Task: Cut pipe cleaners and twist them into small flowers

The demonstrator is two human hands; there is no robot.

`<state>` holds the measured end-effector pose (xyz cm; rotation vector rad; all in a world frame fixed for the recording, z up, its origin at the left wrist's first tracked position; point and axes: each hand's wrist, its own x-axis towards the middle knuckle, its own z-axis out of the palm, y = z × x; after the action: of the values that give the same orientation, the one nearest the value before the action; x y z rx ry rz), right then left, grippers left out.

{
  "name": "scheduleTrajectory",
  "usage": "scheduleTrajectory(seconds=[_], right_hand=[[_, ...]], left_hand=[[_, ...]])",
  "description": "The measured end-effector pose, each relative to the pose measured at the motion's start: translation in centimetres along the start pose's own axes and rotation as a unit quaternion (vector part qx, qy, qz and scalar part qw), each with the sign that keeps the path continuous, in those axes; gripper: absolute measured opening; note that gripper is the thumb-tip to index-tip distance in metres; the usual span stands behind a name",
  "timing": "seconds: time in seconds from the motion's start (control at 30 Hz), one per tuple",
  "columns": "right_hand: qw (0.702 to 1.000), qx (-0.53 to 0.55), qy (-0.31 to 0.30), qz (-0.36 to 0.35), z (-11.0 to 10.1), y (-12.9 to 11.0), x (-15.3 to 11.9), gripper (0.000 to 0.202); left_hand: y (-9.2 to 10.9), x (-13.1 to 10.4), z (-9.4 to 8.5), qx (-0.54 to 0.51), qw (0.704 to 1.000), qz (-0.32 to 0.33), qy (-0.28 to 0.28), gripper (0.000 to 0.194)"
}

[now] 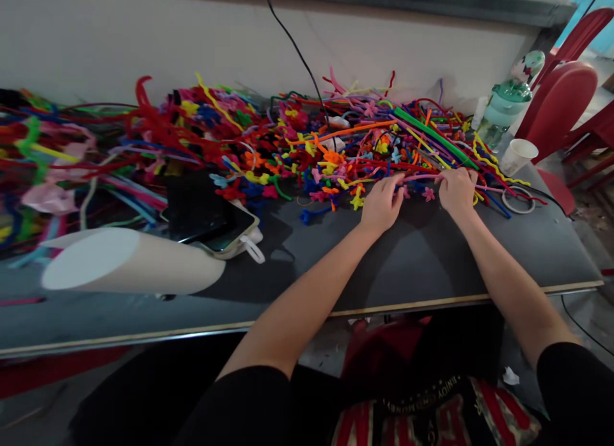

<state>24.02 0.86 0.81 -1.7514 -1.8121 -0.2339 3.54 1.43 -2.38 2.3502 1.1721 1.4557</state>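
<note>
Left grip [382,204] and right grip [458,190] seem to pinch a slender pink fuzzy stem [421,176], which spans between them; the tangled, multicoloured pile of fuzzy stems [333,157] just beyond both could snag it if dragged sideways.

On the table [407,267], a pile of pipe cleaners [310,148] lies behind a phone [235,230], left of a cup [518,157] and before a wall [192,36].
</note>
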Motion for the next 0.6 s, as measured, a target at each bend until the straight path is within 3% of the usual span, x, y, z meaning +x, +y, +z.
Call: scheduleTrajectory(seconds=[0.13, 0.3, 0.6], right_hand=[[0.998, 0.022, -0.004, -0.064, 0.2, -1.0, -0.4, 0.028], [0.979, 0.059, -0.041, -0.19, 0.2, -2.9, -1.2, 0.028], [0.989, 0.078, -0.004, -0.129, 0.4, -2.1, -0.8, 0.027]], left_hand=[[0.1, 0.1, 0.2, 0.028, 0.998, 0.005, -0.05, 0.031], [0.0, 0.4, 0.3, -0.026, 0.998, -0.045, -0.035, 0.025], [0.1, 0.8, 0.0, -0.147, 0.979, -0.12, -0.07, 0.019]])
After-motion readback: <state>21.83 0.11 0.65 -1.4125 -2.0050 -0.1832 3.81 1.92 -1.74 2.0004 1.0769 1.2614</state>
